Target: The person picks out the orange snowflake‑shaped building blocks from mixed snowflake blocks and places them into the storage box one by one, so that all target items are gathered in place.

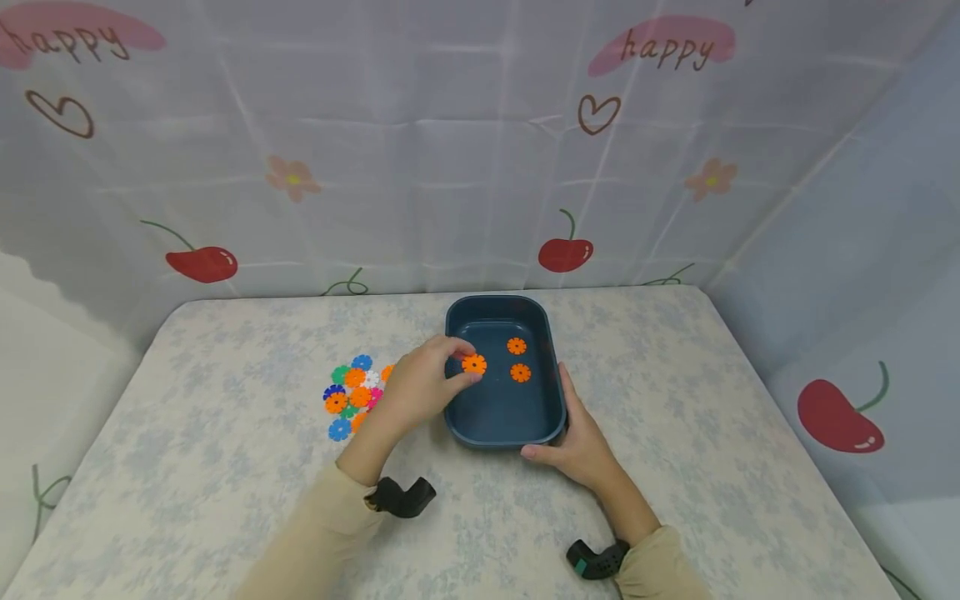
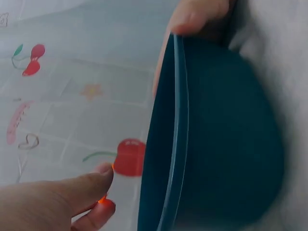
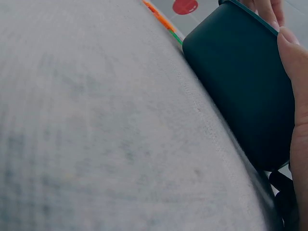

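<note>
A dark blue rectangular tub (image 1: 491, 417) stands on the table, with two orange notched plastic discs (image 1: 521, 372) lying on its floor. Over the tub's left side, my left hand (image 1: 422, 381) pinches another orange notched disc (image 1: 474, 364) between thumb and fingers; in the left wrist view only slivers of that disc show. My right hand (image 1: 583, 436) holds the tub's near right corner, thumb at the front and fingers along the right wall. To the left lies a pile of notched discs (image 1: 360, 396) in orange, blue, green, pink and white, partly hidden behind my left hand and wrist.
The table (image 1: 225, 417) has a pale mottled cloth and meets a white printed curtain (image 1: 420, 208) at its far edge. Another curtain (image 1: 847, 292) hangs on the right. Each wrist wears a black device (image 1: 405, 498).
</note>
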The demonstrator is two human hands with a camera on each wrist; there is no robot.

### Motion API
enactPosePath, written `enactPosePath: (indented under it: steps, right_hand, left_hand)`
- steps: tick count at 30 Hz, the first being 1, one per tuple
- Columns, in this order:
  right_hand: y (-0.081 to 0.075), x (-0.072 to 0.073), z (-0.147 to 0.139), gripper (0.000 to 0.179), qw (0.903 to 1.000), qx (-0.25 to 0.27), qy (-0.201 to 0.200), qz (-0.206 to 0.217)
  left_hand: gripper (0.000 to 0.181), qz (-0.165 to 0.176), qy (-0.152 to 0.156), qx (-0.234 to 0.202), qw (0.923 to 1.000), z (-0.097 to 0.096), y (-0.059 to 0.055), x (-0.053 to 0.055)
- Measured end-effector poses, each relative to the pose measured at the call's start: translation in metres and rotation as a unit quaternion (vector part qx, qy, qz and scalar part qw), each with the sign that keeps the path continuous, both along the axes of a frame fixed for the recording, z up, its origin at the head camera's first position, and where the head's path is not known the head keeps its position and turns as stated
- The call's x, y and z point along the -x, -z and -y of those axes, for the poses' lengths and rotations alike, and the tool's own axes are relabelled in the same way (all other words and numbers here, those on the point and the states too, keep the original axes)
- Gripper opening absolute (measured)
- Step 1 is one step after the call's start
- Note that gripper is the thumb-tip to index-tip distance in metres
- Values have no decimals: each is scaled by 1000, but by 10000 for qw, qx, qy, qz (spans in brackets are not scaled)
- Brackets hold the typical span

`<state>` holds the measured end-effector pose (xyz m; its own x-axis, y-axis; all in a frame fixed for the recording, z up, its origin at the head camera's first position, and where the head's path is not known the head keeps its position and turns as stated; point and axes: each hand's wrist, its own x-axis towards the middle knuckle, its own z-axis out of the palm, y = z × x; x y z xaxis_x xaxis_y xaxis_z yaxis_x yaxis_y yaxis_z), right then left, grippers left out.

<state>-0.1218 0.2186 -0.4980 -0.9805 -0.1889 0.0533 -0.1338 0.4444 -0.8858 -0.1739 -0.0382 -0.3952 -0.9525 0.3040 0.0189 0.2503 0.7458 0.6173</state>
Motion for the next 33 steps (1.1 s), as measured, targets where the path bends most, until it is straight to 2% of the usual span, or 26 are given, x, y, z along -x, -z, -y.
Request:
enactPosePath:
  steps: [6, 12, 21, 23, 27, 30, 33]
  right_hand:
    - [0, 0, -2, 133, 10000, 35, -27, -19]
    - [0, 0, -2, 132, 10000, 74, -35, 0]
    - [0, 0, -2, 131, 10000, 8, -57, 9]
    - [-9, -3, 0, 131, 9999, 57, -83, 79]
    - [-11, -3, 1, 130, 9998, 120, -133, 132]
    - [-1, 1, -1, 131, 9998, 122, -125, 95]
    - [1, 1, -2, 132, 9999, 90, -117, 51]
  left_hand:
    - [36, 40, 262, 121, 9996, -34, 9, -5]
    - [36, 103, 330, 315, 9989, -56, 24, -5]
    - [33, 334, 451, 625, 9965, -70, 38, 7]
    - [32, 428, 458, 712, 9955, -72, 40, 8]
    - [29, 548, 479, 879, 9935, -76, 43, 9]
    - [27, 575, 502, 957, 9925, -78, 46, 10]
    - [26, 546, 507, 1031, 9919, -80, 49, 11]
